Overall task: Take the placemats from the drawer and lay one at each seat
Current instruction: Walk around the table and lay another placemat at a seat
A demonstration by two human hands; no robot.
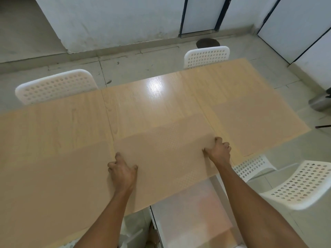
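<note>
Hands meet a tan woven placemat (161, 158) at the near edge of the light wood bench (161, 97), one on each short side of it. The left hand (122, 171) lies palm down over the mat's left end, fingers curled and spread, the fingertips pressing the weave close to that edge; whether the thumb hooks under the mat cannot be told. The right hand (219, 149) is curled nearly closed at the mat's right end, thumb and bent fingers pinching that edge. The mat lies mostly flat on the bench, skewed to the bench's near edge, and its near right corner juts out past that edge over an open white drawer (193, 212) below. The drawer's pale inside is blurred, and what it holds cannot be made out. More tan sheets seem to lie on the bench, one toward the right end (258, 127) and one at the near left corner (44, 185), though their colour is so close to the wood that their outlines are faint. Four white chairs with perforated backs are in view: one at the far left edge (55, 86), one at the far right edge (206, 56), and two off the near right corner, the nearer one (302, 185) turned away from the bench and the other (250, 167) tucked close to it.
</note>
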